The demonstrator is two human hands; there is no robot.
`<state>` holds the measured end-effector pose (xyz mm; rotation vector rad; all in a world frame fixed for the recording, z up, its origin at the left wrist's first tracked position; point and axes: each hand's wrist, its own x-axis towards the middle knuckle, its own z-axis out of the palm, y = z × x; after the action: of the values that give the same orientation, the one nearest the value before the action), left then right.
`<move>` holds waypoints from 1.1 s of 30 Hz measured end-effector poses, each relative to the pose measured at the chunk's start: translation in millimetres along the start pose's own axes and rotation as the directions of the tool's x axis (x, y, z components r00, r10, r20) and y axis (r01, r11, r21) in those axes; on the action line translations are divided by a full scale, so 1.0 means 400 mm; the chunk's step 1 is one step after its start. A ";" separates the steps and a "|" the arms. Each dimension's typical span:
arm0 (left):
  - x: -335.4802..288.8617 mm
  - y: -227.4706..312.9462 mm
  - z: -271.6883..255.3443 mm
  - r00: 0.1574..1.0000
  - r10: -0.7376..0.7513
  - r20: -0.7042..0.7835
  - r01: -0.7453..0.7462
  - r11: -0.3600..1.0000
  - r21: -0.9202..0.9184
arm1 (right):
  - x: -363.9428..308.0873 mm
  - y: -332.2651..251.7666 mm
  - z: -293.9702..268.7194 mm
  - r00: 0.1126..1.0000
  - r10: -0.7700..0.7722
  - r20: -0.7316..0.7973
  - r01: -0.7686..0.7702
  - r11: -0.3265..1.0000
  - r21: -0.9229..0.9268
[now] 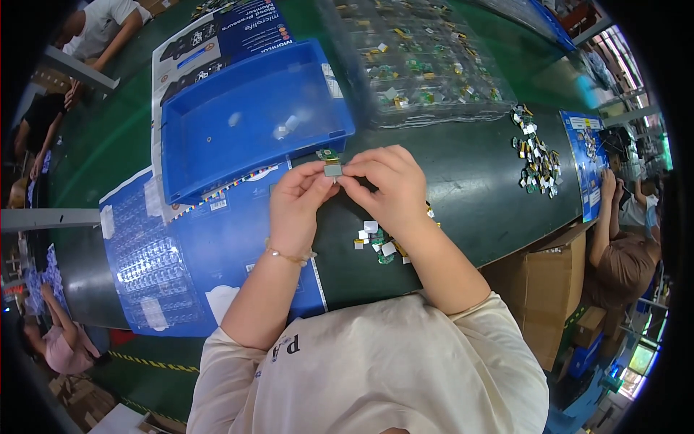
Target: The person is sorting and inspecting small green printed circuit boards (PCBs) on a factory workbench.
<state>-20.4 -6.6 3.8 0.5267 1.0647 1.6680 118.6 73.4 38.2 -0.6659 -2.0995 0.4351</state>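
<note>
Between the fingertips of both hands is a small green circuit board with a grey-white square part, held just in front of the blue bin's near edge. My left hand pinches its left side and wears a beaded bracelet at the wrist. On the other side, my right hand grips it with thumb and fingers. Under my right forearm lies a loose pile of similar circuit boards, partly hidden by the arm. The shallow blue bin holds a few small pale pieces.
Clear plastic trays of boards are stacked at the far middle. Another pile of boards lies to the right. A clear blister tray rests on blue printed sheets at left. A cardboard box stands beside the bench; other people work around.
</note>
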 end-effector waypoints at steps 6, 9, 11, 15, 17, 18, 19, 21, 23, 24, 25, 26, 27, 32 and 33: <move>0.011 0.028 0.006 0.999 -0.015 -0.051 0.012 0.998 -0.066 | 0.033 -0.007 -0.022 0.949 0.212 0.233 -0.273 0.924 0.269; 0.001 0.031 -0.001 0.990 0.133 0.043 -0.137 0.981 0.140 | 0.100 -0.038 -0.034 0.937 0.345 0.048 -0.342 0.886 0.313; -0.007 0.024 0.005 0.986 0.112 0.120 -0.132 0.976 0.176 | 0.148 0.025 0.009 0.996 0.084 0.022 -0.084 0.996 0.020; -0.008 0.023 0.012 0.986 0.097 0.136 -0.121 0.975 0.185 | 0.175 0.067 0.042 0.971 -0.107 0.212 0.152 0.967 -0.205; -0.006 0.021 0.008 0.985 0.082 0.153 -0.113 0.972 0.205 | 0.181 0.039 0.029 0.973 -0.045 0.227 0.092 0.975 -0.200; -0.008 0.021 0.007 0.985 0.083 0.149 -0.113 0.972 0.206 | 0.178 0.024 0.020 0.971 0.020 0.239 0.029 0.979 -0.200; -0.008 0.022 0.008 0.986 0.088 0.145 -0.117 0.971 0.208 | 0.167 0.014 0.012 0.971 0.022 0.240 0.028 0.979 -0.201; -0.010 0.024 0.008 0.986 0.090 0.141 -0.119 0.970 0.210 | 0.134 -0.007 -0.005 0.922 0.331 0.200 -0.370 0.905 0.208; -0.012 0.024 0.011 0.973 0.094 0.209 -0.129 0.979 0.159 | 0.079 -0.001 -0.024 0.909 0.341 0.240 -0.392 0.895 0.214; -0.015 0.023 0.007 0.975 0.089 0.205 -0.123 0.979 0.160 | 0.052 0.000 -0.031 0.894 0.345 0.285 -0.412 0.883 0.225; -0.016 0.022 0.005 0.964 0.065 0.258 -0.109 0.981 0.162 | 0.040 -0.013 -0.051 0.816 0.392 0.425 -0.530 0.801 0.278; -0.017 0.021 0.004 0.950 0.040 0.310 -0.095 0.982 0.165 | 0.028 -0.011 -0.057 0.812 0.402 0.424 -0.537 0.798 0.274; -0.018 0.019 0.007 0.949 0.031 0.313 -0.086 0.983 0.164 | 0.014 -0.006 -0.060 0.775 0.446 0.447 -0.610 0.713 0.347; -0.008 0.018 0.008 0.951 -0.003 0.308 -0.052 0.984 0.169 | -0.009 0.029 -0.074 0.747 0.482 0.458 -0.662 0.599 0.450; -0.007 0.017 0.002 0.956 -0.024 0.291 -0.035 0.980 0.195 | -0.005 0.021 -0.088 0.655 0.537 0.532 -0.756 0.486 0.439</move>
<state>-22.4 -9.4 10.5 0.8792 1.0136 1.4404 150.9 81.0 52.3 -1.0200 -1.6980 1.7363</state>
